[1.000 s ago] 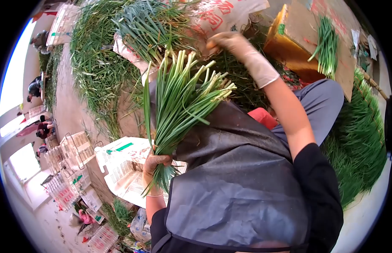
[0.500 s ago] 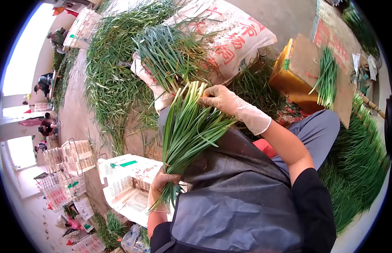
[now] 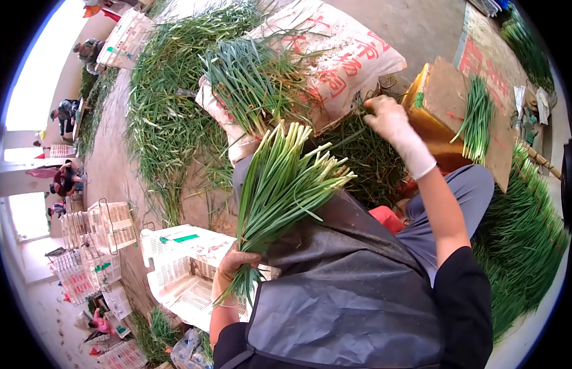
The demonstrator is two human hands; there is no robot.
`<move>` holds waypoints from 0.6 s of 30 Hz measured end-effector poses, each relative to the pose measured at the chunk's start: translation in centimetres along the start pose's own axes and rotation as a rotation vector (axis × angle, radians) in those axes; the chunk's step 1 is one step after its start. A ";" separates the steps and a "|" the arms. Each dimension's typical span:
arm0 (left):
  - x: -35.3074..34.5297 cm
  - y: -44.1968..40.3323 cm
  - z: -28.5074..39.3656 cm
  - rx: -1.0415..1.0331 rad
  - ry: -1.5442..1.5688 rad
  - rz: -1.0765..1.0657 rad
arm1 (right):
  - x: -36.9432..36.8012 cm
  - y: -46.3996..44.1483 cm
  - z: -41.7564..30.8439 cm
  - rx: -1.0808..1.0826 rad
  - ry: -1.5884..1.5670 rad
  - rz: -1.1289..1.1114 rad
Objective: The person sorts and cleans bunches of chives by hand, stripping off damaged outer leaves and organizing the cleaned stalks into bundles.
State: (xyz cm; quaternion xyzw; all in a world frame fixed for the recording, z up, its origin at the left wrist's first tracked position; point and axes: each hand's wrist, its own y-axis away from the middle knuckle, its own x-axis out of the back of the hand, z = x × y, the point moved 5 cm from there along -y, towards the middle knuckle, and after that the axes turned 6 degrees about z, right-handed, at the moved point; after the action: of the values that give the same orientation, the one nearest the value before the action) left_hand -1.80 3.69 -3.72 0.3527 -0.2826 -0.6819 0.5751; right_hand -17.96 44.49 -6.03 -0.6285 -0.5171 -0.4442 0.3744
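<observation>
Apparent handling step: the left hand [image 3: 238, 262] clamps the green bundle [image 3: 277, 187]; the right hand's [image 3: 390, 120] grip, farther right, cannot be determined. The next move calls for steady holding.

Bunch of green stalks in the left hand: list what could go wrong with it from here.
The bunch could slip, as only the left hand grips it, near its leafy end. The pale ends fan out, so outer stalks might bend or drop. Leaf tips hang close to the apron and could get creased.
</observation>
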 end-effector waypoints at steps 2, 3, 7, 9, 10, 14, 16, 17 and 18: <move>0.2 -0.7 0.0 -0.004 0.037 -0.069 | -1.7 1.2 -2.9 0.165 -0.619 -0.127; 0.2 -0.9 -0.3 0.000 0.074 -0.133 | -1.9 2.3 -5.2 0.075 -0.900 -0.341; 3.3 -1.4 -2.3 0.127 -0.171 0.060 | -5.1 3.8 -10.7 0.046 -1.180 -0.557; 0.8 0.0 -0.4 0.116 -0.091 0.007 | -3.8 3.8 -11.6 -0.034 -1.245 -0.528; 2.3 -1.1 -2.4 0.127 -0.016 -0.043 | -4.5 3.9 -11.5 -0.097 -1.273 -0.573; 1.5 -0.7 -2.0 0.011 0.025 -0.126 | -4.8 3.3 -10.9 -0.030 -1.168 -0.618; 1.1 -0.5 -1.3 -0.004 -0.017 -0.139 | -5.5 3.0 -10.5 -0.062 -1.179 -0.628; 0.8 -0.4 -1.3 0.015 0.004 -0.150 | -5.3 3.1 -10.2 -0.075 -1.194 -0.664; 0.6 -0.2 -1.2 0.036 0.021 -0.161 | -4.5 3.2 -10.2 -0.091 -1.212 -0.699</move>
State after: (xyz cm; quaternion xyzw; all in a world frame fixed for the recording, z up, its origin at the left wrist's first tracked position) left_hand -0.97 3.18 -4.68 0.3917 -0.2598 -0.7169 0.5149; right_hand -16.91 33.02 -7.07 -0.5773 -0.7875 -0.1310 -0.1714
